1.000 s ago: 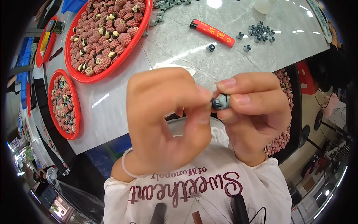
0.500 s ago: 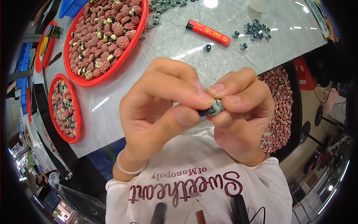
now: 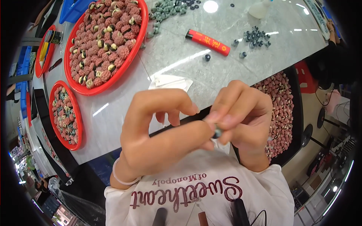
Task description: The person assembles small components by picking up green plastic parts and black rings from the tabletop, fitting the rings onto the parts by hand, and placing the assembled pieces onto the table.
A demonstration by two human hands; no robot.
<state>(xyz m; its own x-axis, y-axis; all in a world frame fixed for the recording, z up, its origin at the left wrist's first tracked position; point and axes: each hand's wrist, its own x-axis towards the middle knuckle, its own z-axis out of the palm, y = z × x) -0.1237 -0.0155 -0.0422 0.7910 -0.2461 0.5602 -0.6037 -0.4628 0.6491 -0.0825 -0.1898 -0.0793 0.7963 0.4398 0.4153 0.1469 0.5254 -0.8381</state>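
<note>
My right hand (image 3: 247,116) is closed in a pinch on a small grey-green and dark piece (image 3: 217,133), just above my white shirt. Most of that piece is hidden by the fingers. Against it lies the thumb of my left hand (image 3: 151,132), while that hand's index finger is lifted and curved, well apart from the thumb. Beyond the hands, several similar small dark-and-grey pieces (image 3: 257,37) stand clustered on the table, with single ones nearby. A red stick with a black end (image 3: 208,42) lies beside them.
Red trays of pink and cream knobbly pieces stand left: a large one (image 3: 144,28) and a smaller one (image 3: 80,132). Grey-green pieces (image 3: 169,9) heap at the back near a whitish bottle (image 3: 260,10). White paper (image 3: 171,81) lies mid-table. A black bin (image 3: 298,113) of pink pieces sits right.
My left index finger has come off the small piece and lifted away from the thumb. Both hands have dropped slightly toward me, uncovering the white paper.
</note>
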